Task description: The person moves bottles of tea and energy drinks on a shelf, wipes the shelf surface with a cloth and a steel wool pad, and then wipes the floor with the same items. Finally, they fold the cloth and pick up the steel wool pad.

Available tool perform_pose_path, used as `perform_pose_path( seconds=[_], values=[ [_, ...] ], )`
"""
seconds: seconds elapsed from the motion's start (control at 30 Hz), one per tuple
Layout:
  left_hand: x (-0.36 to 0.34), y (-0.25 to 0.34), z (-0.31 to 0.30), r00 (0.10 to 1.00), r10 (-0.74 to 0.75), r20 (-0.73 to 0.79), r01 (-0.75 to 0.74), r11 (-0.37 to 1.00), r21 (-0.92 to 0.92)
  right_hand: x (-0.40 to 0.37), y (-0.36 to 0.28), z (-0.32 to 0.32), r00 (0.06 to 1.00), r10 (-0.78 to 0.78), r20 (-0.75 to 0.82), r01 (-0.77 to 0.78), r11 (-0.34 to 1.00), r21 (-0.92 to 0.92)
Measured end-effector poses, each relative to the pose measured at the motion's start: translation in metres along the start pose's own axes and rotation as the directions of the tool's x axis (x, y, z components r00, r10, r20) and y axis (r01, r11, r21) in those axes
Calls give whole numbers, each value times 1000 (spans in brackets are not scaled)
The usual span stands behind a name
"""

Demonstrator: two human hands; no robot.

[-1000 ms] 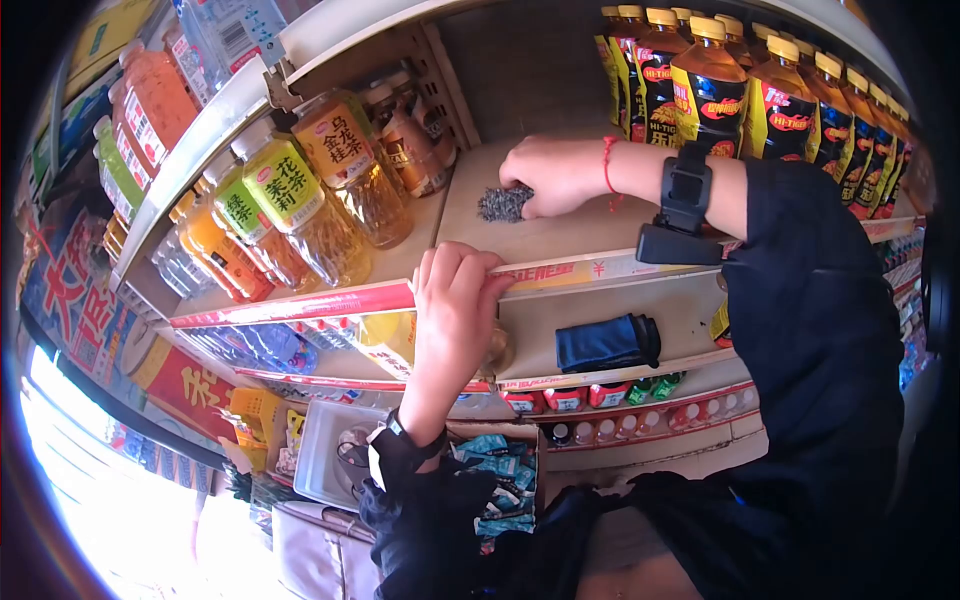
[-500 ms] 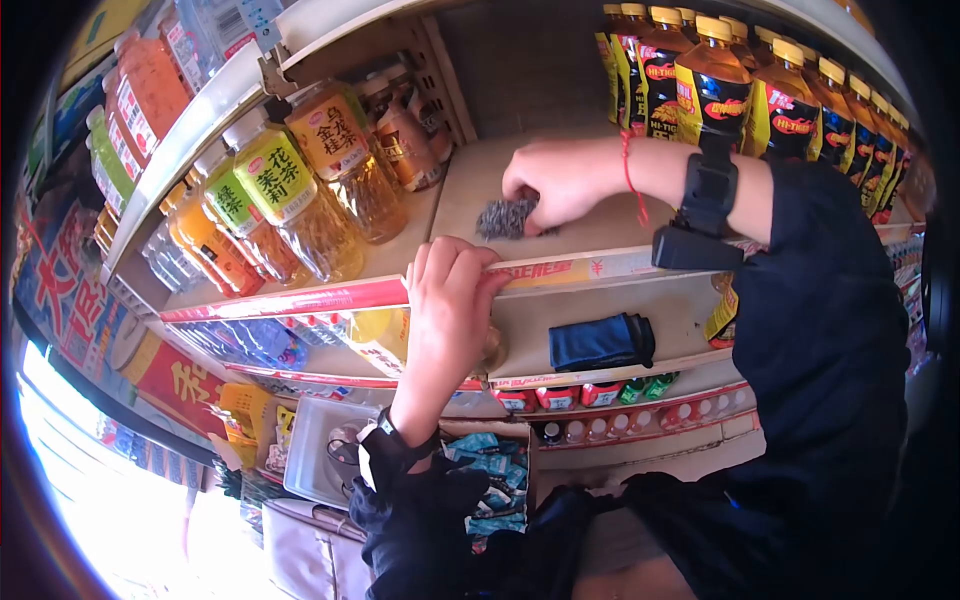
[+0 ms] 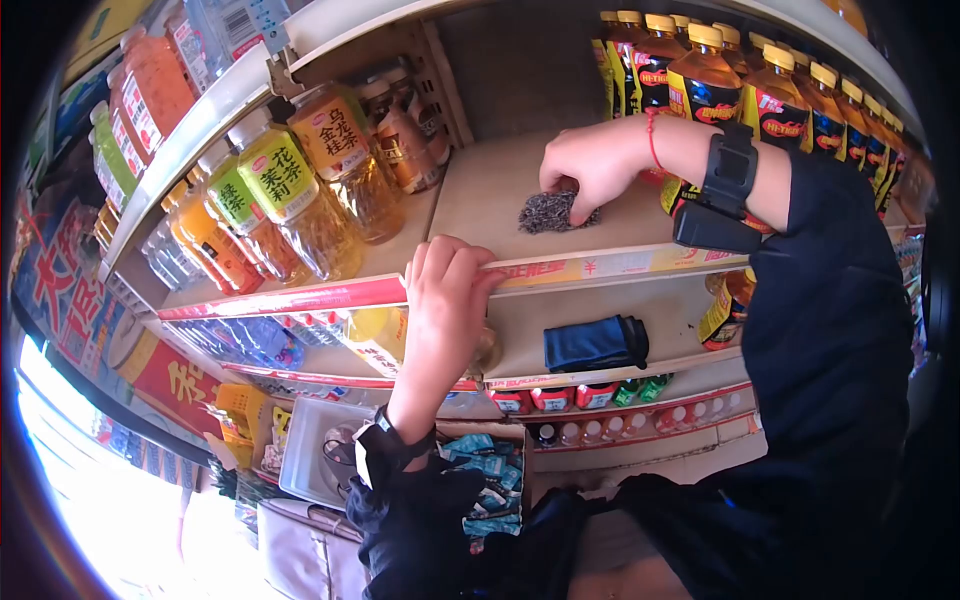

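Observation:
My right hand (image 3: 602, 168) is closed on a grey steel wool scrubber (image 3: 546, 214), which it presses against the beige shelf board (image 3: 480, 185). Thumb and fingers pinch the scrubber from above. At the front of the same shelf, my left hand (image 3: 442, 305) has its fingers hooked over the shelf edge (image 3: 585, 266), with the thumb along its side. Tea bottles (image 3: 285, 185) stand to the left of both hands. Beyond my right wrist are dark bottles with yellow caps (image 3: 708, 80).
A folded dark blue cloth (image 3: 596, 343) lies on the shelf below. Lower down are rows of small bottles (image 3: 592, 433) and a box of teal packets (image 3: 495, 480). A translucent plastic bin (image 3: 312, 452) stands at lower left. The upper shelf's edge (image 3: 215, 125) overhangs the tea bottles.
My right hand has slid to the right along the shelf with the scrubber. My left hand stays on the shelf edge.

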State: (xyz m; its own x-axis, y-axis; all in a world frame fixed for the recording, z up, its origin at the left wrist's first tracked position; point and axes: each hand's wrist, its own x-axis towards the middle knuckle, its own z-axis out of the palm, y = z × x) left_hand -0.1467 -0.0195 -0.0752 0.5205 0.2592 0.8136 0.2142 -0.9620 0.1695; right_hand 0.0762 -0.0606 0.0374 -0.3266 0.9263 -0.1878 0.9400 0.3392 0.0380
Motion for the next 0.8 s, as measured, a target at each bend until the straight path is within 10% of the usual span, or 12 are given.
perform_pose_path(
  seconds=[0.23,0.5,0.8],
  values=[
    [0,-1,2,1000,5,0,-5,1000,15,45,-24,9,968,-99,-231,118,990,72],
    [1,1,1,1000,12,-13,-12,1000,10,4,1,0,1000,-25,5,25,996,81],
    [0,2,2,1000,12,-23,-11,999,31,54,-28,5,977,-136,-166,157,980,122]
  ],
)
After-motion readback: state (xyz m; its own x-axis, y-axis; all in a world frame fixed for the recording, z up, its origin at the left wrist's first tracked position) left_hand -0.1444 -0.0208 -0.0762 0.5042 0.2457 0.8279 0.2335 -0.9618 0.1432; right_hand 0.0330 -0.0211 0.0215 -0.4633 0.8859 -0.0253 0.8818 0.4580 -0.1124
